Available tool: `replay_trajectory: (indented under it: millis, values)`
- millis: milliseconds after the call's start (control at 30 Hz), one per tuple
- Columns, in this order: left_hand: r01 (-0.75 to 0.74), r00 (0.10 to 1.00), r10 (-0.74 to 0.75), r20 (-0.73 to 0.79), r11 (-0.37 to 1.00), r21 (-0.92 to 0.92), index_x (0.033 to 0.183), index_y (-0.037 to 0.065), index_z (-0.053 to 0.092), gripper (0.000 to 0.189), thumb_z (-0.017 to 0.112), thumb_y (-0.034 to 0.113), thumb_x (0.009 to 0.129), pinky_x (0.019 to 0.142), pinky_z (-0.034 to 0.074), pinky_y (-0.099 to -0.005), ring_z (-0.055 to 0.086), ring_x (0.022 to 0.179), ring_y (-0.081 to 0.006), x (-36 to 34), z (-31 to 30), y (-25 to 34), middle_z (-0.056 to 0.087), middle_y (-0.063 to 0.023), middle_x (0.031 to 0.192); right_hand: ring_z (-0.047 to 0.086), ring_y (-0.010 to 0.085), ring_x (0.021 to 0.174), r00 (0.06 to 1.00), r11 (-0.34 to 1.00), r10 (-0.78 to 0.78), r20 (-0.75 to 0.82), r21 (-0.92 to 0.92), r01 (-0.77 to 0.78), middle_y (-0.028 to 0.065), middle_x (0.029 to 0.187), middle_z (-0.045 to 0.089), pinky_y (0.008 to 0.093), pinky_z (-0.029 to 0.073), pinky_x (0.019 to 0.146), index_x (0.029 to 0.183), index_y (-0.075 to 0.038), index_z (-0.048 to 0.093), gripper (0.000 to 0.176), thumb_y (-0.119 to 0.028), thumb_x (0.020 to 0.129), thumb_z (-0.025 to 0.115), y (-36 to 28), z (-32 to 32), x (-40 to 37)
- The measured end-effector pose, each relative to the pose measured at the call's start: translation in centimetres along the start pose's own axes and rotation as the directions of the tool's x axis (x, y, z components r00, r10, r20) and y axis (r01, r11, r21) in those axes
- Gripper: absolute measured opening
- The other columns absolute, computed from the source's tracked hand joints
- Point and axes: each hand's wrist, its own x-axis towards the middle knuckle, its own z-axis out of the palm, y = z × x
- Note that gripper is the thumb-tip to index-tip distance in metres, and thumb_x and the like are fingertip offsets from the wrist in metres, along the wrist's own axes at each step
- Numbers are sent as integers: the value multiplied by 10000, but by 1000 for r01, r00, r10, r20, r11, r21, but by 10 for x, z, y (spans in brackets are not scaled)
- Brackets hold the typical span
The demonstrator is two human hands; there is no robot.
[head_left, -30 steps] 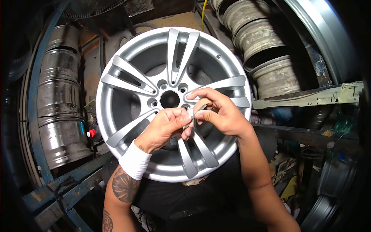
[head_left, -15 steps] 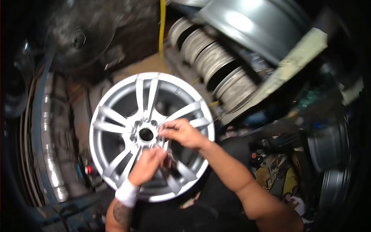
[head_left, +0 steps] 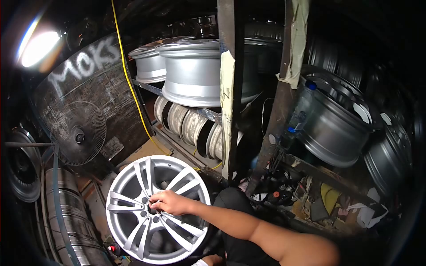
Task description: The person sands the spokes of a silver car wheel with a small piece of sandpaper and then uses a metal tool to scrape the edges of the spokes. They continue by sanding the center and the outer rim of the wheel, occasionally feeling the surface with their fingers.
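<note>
A silver alloy wheel point(head_left: 116, 228) with paired spokes lies face up, tilted slightly. Over its centre hole is my right hand point(head_left: 172, 203), its fingers curled and pressed together at the hub; whatever is between the fingertips is too small to make out. Only part of my left hand point(head_left: 214, 260) shows at the bottom edge, beside a white wristband point(head_left: 200, 262), just below the rim's lower right. Its fingers are hidden.
Large silver rims point(head_left: 191, 73) sit on a shelf above a row of dusty rims point(head_left: 177, 119). Dark posts point(head_left: 277, 115), a bottle point(head_left: 301, 108) and more rims point(head_left: 335, 137) stand right. A fan point(head_left: 79, 135) and yellow cable point(head_left: 128, 80) are left.
The view has tilted up, showing more shelves. My left hand has left the hub for the bottom edge, while my right hand has moved over the centre hole.
</note>
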Motion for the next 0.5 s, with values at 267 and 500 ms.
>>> replay_trajectory:
  millis: [267, 500]
  values:
    - [95, 987, -74, -142, 984, 152, 1188, -11, 757, 296, 554, 179, 1089, 842, 627, -391, 793, 909, -249, 25, 28, -30, 790, -194, 1034, 664, 133, 637, 977, 959, 132, 170, 229, -169, 67, 710, 700, 318, 515, 616, 989, -10, 712, 118, -117, 1025, 681, -25, 26, 0]
    - [215, 964, -135, -229, 903, 371, 1180, -10, 759, 299, 548, 181, 1088, 838, 630, -405, 795, 909, -271, 54, 49, -83, 790, -205, 1029, 707, 137, 714, 959, 896, 93, 266, 398, -197, 61, 745, 675, 323, 562, 693, 949, 11, 648, 166, -104, 1069, 642, -41, 44, 0]
